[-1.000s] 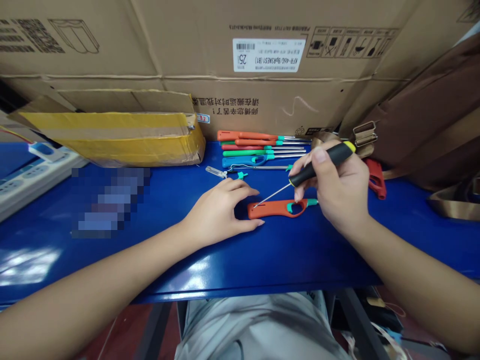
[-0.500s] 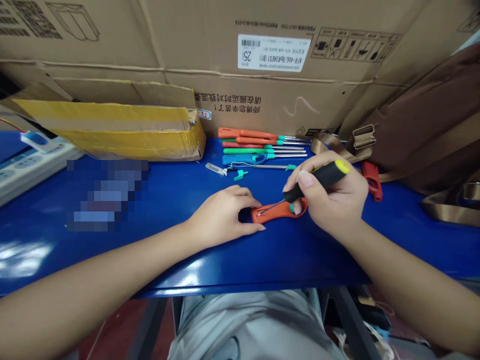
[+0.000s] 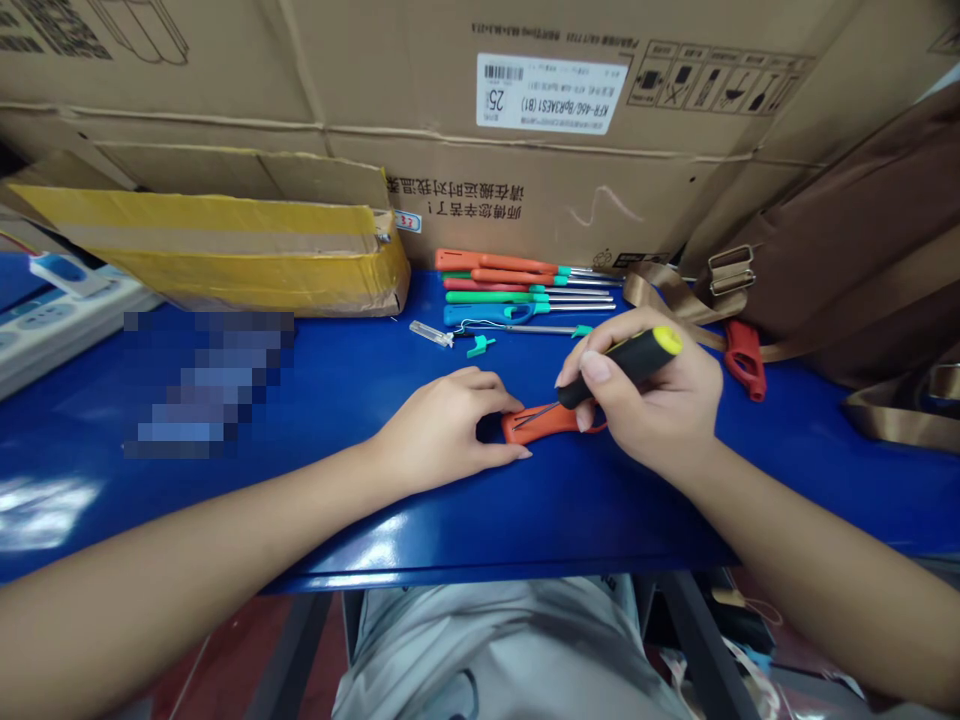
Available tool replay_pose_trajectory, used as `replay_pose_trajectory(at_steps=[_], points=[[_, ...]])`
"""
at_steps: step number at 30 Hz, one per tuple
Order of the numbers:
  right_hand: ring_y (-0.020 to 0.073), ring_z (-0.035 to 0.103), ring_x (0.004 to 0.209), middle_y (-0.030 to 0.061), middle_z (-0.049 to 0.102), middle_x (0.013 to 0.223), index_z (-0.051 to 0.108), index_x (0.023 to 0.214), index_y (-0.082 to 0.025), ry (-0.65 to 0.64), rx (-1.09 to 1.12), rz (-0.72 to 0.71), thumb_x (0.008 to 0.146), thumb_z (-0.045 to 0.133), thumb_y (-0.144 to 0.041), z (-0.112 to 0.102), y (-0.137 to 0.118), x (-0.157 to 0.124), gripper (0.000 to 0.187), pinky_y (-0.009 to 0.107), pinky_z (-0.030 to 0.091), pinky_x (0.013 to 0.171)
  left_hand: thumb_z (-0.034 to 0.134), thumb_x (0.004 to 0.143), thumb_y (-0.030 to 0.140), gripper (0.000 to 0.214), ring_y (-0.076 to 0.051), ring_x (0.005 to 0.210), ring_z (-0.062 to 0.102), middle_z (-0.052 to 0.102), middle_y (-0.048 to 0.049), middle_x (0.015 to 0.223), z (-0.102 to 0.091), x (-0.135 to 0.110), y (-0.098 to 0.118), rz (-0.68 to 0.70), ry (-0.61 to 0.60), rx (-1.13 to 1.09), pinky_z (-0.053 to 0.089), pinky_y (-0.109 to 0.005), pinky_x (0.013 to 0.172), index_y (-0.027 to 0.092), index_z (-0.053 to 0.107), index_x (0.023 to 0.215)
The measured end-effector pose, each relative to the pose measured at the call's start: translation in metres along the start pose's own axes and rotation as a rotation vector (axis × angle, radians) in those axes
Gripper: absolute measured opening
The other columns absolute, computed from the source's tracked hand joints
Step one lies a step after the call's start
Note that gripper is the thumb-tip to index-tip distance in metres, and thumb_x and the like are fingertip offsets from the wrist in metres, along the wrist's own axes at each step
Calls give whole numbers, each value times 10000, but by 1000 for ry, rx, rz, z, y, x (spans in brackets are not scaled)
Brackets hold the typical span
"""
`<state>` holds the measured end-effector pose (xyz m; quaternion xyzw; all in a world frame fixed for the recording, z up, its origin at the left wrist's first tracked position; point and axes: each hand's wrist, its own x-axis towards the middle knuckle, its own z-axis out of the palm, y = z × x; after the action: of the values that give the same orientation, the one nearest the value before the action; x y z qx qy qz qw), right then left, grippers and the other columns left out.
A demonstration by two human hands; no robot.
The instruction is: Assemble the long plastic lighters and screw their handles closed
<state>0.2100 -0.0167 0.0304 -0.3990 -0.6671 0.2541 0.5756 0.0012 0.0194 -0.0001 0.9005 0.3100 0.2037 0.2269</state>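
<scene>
An orange lighter handle lies on the blue table. My left hand pinches its left end between thumb and fingers. In my right hand is a screwdriver with a black and yellow grip, slanted so its thin shaft runs down to the left. The tip meets the handle near its slots; whether it is inside one I cannot tell. My right fingers cover the handle's right end. Just beyond lie a clear plastic piece with thin wires, a teal trigger-like part and a thin metal tube.
Several long-nosed lighters lie side by side at the back against a large cardboard box. A yellow-taped carton and a white power strip stand left. At right are a red lighter handle and a brown bag with straps.
My right hand and the screwdriver have shifted slightly left, covering more of the orange handle's looped right end. My left hand keeps its hold. The view has tilted a little.
</scene>
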Motion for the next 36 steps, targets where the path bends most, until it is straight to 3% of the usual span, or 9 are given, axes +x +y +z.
replay_pose_trajectory(at_steps=[4,7,11,14,17,20,25,31,36], points=[[114,581,478,-13,695,726,606,830,-258,-1,3,0,909,716,-429,1,-1,0,218,284,491,475,818,824,395,360,-247,970,661,729,-62,1033,0,1,-1,-4,-2,8,537,-382,859,188,759,1112],[122,590,492,-25,685,745,627,988,-291,15,13,-8,902,733,-381,3,2,0,164,298,526,517,818,825,391,355,-245,970,662,730,-60,1030,1,0,-1,-1,3,7,536,-378,860,186,759,1109],[155,675,645,-10,688,924,531,1261,-348,14,17,-167,886,753,-310,2,11,1,438,328,595,607,816,828,399,353,-243,975,659,726,-57,1033,1,-2,-1,8,7,8,536,-377,867,190,759,1107],[181,691,725,32,680,993,527,1306,-308,-73,-15,-318,920,694,-304,-3,19,3,421,333,610,588,808,836,396,352,-244,977,659,723,-60,1040,0,-2,0,12,-2,13,539,-383,872,180,757,1110],[173,685,714,62,684,1069,497,1382,-311,-173,-15,-290,1005,542,-296,-9,20,5,380,297,585,509,803,843,393,347,-242,976,657,720,-62,1036,0,0,0,8,-5,14,542,-384,873,172,756,1106],[173,690,682,54,705,998,532,1355,-305,-184,-31,-308,1002,557,-272,-10,17,7,356,282,566,471,804,841,395,343,-242,979,658,721,-61,1035,0,0,0,4,-2,16,543,-387,880,175,758,1100],[177,692,620,32,748,907,686,1158,-260,-5,-203,-582,858,788,-283,-10,12,10,318,332,617,576,806,834,389,347,-251,959,667,718,-64,1015,0,0,1,-5,-3,33,546,-395,848,177,763,1105],[192,746,767,105,747,1173,503,1467,-240,-204,-129,-416,1037,471,-288,-16,9,6,434,312,623,562,801,838,397,361,-250,992,668,727,-61,1046,0,0,1,-19,-12,13,546,-402,902,179,760,1123],[192,714,701,48,764,992,684,1188,-266,-3,-303,-503,897,737,-282,-14,9,8,296,335,619,610,811,826,389,357,-248,983,672,725,-60,1047,0,0,2,-20,-4,15,552,-403,890,173,761,1105]])
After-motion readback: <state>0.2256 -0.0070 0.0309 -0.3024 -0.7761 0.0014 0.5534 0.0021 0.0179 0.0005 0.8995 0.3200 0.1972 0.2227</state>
